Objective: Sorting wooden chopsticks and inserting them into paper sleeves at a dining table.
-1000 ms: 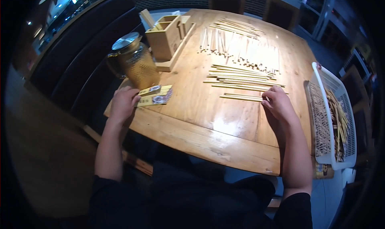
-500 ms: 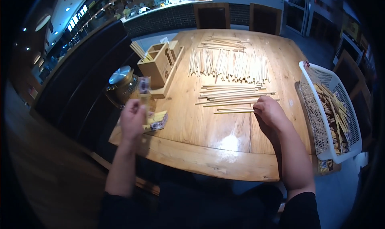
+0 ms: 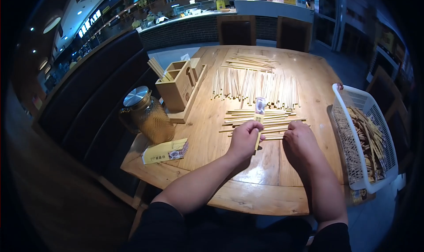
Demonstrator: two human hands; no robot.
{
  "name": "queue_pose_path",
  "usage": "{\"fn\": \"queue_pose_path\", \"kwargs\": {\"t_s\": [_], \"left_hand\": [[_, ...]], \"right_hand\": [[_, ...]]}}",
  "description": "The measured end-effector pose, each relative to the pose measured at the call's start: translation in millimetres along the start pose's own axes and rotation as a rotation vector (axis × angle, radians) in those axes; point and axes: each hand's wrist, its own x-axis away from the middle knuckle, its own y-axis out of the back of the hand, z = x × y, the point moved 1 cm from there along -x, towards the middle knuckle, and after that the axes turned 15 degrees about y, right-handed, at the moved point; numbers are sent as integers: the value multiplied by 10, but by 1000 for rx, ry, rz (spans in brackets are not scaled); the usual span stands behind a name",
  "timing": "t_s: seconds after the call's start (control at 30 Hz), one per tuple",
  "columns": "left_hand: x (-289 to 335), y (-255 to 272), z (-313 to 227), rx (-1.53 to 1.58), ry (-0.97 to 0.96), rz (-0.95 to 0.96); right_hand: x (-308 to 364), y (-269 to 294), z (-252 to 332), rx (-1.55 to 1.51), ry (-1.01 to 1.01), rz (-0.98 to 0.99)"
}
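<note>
My left hand (image 3: 246,139) pinches a narrow yellow paper chopstick sleeve (image 3: 259,107), which stands tilted upward with a printed purple-grey end on top. Close by on the right, my right hand (image 3: 301,138) is closed, its fingertips down on the right ends of a pair of chopsticks (image 3: 274,136) lying crosswise on the table. Just beyond both hands, a loose row of crosswise chopsticks (image 3: 238,115) lies spread out. Farther back, many chopsticks (image 3: 255,85) lie side by side, pointing away from me, with another crosswise bunch (image 3: 251,61) behind them.
A stack of yellow paper sleeves (image 3: 160,151) lies at the table's left edge, beside a glass jug (image 3: 150,119) with a metal lid. Behind stands a wooden caddy (image 3: 173,93) holding chopsticks. At the right is a white plastic basket (image 3: 353,163) filled with wrapped chopsticks. Wooden table (image 3: 203,163).
My left hand has swung right from above the sleeve stack, carrying one sleeve to beside my right hand. My right hand stays at the chopstick ends. The view has tilted up slightly.
</note>
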Motion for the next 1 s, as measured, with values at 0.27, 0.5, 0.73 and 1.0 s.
{"fn": "queue_pose_path", "kwargs": {"t_s": [0.27,0.5,0.73,1.0], "left_hand": [[38,80,5,-196,-163,24],[131,7,-37,-602,-495,-5],[266,-188,-190,-987,-447,156],[265,-166,-123,-945,-567,20]], "right_hand": [[-43,88,109,26,-99,94],[47,213,78,-69,-262,273],[107,266,283,-343,-383,101],[-88,315,163,161,35,-109]]}}
